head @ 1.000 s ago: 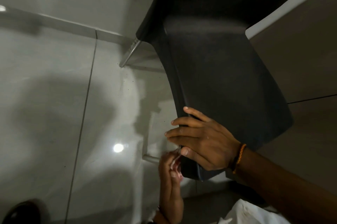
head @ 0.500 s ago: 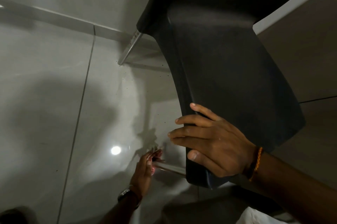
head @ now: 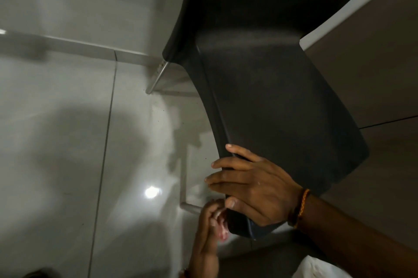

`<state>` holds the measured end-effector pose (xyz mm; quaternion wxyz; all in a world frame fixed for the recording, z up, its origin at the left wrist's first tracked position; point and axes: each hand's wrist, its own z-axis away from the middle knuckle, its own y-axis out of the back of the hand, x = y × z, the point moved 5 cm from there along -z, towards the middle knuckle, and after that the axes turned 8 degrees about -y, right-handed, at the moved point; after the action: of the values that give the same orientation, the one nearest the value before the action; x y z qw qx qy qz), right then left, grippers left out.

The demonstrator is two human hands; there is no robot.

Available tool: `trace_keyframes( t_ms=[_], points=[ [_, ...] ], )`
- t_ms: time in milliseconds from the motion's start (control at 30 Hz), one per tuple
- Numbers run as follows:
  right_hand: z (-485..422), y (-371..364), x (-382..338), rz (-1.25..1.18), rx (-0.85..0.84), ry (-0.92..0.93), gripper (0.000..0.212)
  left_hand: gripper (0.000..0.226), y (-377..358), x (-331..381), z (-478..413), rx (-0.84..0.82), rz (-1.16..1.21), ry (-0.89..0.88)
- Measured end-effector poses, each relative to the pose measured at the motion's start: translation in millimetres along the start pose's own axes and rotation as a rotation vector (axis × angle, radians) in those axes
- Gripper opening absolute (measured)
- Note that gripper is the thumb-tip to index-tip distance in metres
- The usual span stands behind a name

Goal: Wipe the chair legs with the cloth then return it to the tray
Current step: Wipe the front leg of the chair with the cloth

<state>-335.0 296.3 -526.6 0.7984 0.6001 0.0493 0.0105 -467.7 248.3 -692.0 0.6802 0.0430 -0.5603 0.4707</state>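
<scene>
A dark grey plastic chair (head: 271, 101) fills the upper right, seen from above. My right hand (head: 251, 189) grips the top edge of its backrest. Below it, my left hand (head: 209, 225) is closed around a pale pinkish cloth (head: 220, 224), pressed on a metal chair leg (head: 191, 208) whose foot end sticks out to the left on the floor. A second metal leg (head: 157, 78) slants down under the seat, farther away. The tray is not in view.
Glossy grey floor tiles (head: 67, 164) spread left, with a bright light reflection (head: 152, 192). A skirting strip (head: 86, 48) runs along the far wall. A brown panel with a white edge (head: 362, 63) stands right of the chair. White fabric (head: 321, 268) shows at bottom right.
My left hand with the cloth slid back along the near leg toward the chair, after reaching out to the leg's foot half a second ago. My right hand stays on the backrest.
</scene>
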Motion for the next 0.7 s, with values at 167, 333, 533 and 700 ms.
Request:
trace_keyframes(
  t_ms=[167,333,533,700],
  points=[
    [0,2,-2,-0.01,-0.009,0.002,0.063,0.044,-9,-4,15,0.055,-0.112,-0.086],
    [1,4,-2,-0.025,0.019,0.004,0.059,0.041,37,-45,-22,0.038,-0.223,0.029],
    [2,-4,0,-0.055,0.07,0.018,0.068,0.047,94,-125,-58,0.023,-0.354,0.113],
    [2,-5,1,-0.055,0.084,0.032,0.07,0.038,98,-140,-63,0.11,-0.251,0.22]
  ],
)
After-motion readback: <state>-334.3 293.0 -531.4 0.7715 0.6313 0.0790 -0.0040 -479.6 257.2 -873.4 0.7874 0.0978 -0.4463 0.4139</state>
